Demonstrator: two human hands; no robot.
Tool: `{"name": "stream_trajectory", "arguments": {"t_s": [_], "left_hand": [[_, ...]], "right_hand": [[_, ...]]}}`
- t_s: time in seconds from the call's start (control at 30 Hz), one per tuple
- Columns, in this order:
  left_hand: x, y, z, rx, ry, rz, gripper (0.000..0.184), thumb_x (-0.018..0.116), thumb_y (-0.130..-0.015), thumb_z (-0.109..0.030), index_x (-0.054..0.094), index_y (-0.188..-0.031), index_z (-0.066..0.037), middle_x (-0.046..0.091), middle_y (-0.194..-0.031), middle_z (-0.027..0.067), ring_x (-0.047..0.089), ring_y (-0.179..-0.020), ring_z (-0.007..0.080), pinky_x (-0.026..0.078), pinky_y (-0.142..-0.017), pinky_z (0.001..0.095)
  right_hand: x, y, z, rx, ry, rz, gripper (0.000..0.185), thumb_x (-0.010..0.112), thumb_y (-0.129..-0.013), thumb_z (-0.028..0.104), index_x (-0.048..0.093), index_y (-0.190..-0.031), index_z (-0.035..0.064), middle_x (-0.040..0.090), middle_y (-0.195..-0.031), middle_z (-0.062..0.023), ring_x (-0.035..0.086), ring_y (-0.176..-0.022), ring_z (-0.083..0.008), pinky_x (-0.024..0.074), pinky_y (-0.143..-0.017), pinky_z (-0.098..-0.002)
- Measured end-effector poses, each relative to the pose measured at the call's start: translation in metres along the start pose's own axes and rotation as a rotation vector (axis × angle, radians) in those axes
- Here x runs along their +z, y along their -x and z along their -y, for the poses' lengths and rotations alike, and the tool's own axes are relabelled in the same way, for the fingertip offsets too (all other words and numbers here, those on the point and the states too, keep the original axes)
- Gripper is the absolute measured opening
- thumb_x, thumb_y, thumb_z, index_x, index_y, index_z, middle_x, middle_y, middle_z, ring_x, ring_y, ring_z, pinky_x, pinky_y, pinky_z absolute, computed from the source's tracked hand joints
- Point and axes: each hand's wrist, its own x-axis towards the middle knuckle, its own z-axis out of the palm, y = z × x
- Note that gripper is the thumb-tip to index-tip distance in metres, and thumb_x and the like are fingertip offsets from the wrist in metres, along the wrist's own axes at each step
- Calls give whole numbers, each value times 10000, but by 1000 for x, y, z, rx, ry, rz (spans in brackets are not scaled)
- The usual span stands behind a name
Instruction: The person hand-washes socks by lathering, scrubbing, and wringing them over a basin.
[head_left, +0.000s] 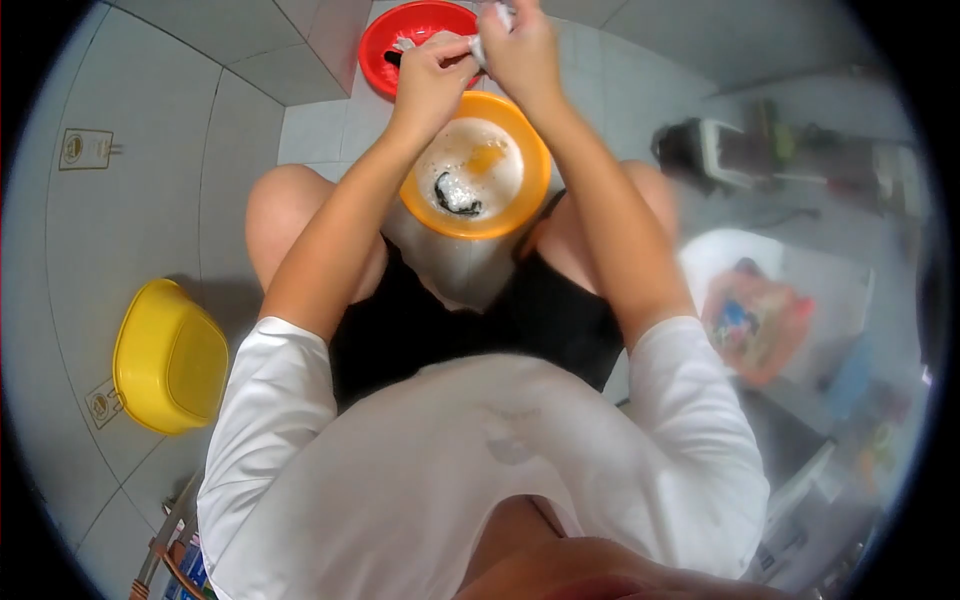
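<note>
Above the basins, at the top of the head view, my two hands come close together. My right hand (pixel 523 60) is closed around a small white cloth (pixel 478 52), bunched up so its exact kind does not show. The fingers of my left hand (pixel 432 85) pinch the same cloth from the other side. Below them an orange basin (pixel 537 190) holds cloudy, foamy water with a dark strip-like item (pixel 455 208) in it. Partly behind my left hand, a red basin (pixel 374 50) contains white and black pieces that look like fabric.
A yellow basin (pixel 165 355) hangs on the tiled wall at the left. My bent knees stand on either side of the orange basin. At the right, blurred, are a white tub (pixel 725 250) and a reddish bag (pixel 770 330) with mixed contents. Grey tiles cover the floor (pixel 315 133).
</note>
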Motion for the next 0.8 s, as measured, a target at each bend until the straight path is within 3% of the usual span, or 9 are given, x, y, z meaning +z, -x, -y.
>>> {"name": "stream_trajectory", "arguments": {"t_s": [0.03, 0.17, 0.2, 0.33, 0.4, 0.5, 0.57, 0.77, 0.8], "left_hand": [[-4, -3, -1, 49, -70, -25, 242, 670, -904, -38, 717, -1128, 41, 691, -1082, 50, 637, -979, 120, 480, -859, 256], [-5, -1, -9, 103, -136, 17, 165, 663, -905, -30, 710, -1037, 59, 679, -980, 55, 627, -928, 130, 480, -833, 262], [0, 1, -12, 163, -134, 54, 144, 667, -897, -18, 705, -1009, 63, 670, -956, 64, 625, -902, 139, 479, -819, 258], [6, 5, -14, 155, -129, 14, 197, 652, -845, 38, 718, -1029, 58, 687, -962, 114, 654, -928, 202, 505, -834, 293], [0, -2, -13, 159, -104, -28, 203, 649, -850, 38, 715, -1040, 62, 686, -965, 114, 653, -926, 200, 505, -836, 292], [1, -1, -11, 175, -101, -31, 221, 663, -857, 45, 678, -1068, 106, 653, -990, 79, 621, -939, 143, 490, -836, 255], [14, 5, -18, 128, -55, 43, 230, 658, -861, 31, 673, -1075, 111, 640, -972, 67, 611, -935, 132, 483, -855, 256], [3, 0, -21, 159, -159, -81, 210, 664, -845, 10, 719, -1047, 30, 654, -913, 103, 635, -866, 205, 496, -777, 303], [6, 3, -25, 172, -171, -65, 206, 657, -844, 16, 720, -1040, 29, 651, -914, 104, 634, -863, 205, 495, -774, 305]], "right_hand": [[6, 4, 1, -358, 85, -42, 124, 562, -971, 90, 670, -1029, 68, 654, -762, -56, 624, -675, -123, 498, -590, -313], [-2, 3, -4, 171, -39, 159, 138, 542, -943, 70, 678, -939, 47, 637, -752, -45, 598, -704, -123, 495, -652, -309], [3, -2, -15, 332, -280, 22, 143, 534, -928, 62, 675, -906, 52, 638, -770, -33, 571, -709, -115, 474, -648, -283], [2, 7, -20, 17, -102, -207, 160, 519, -936, 57, 668, -879, 57, 625, -726, -11, 542, -644, -87, 441, -574, -267], [3, 14, -18, -61, -149, 43, 162, 507, -943, 58, 657, -883, 57, 616, -707, -12, 545, -623, -95, 441, -557, -280], [-2, 0, -13, 18, -127, -51, 157, 502, -946, 58, 642, -873, 56, 605, -707, -17, 549, -643, -97, 449, -571, -283], [-6, -3, -5, 293, -247, -115, 151, 510, -948, 62, 635, -862, 62, 594, -697, -20, 546, -648, -97, 445, -572, -281], [7, 9, 12, -256, -34, -39, 100, 558, -906, 75, 642, -853, 62, 588, -679, -46, 587, -630, -149, 462, -572, -325], [-2, 3, 19, -106, 3, -27, 101, 551, -928, 85, 635, -878, 58, 581, -672, -40, 567, -600, -145, 456, -556, -325]]}}
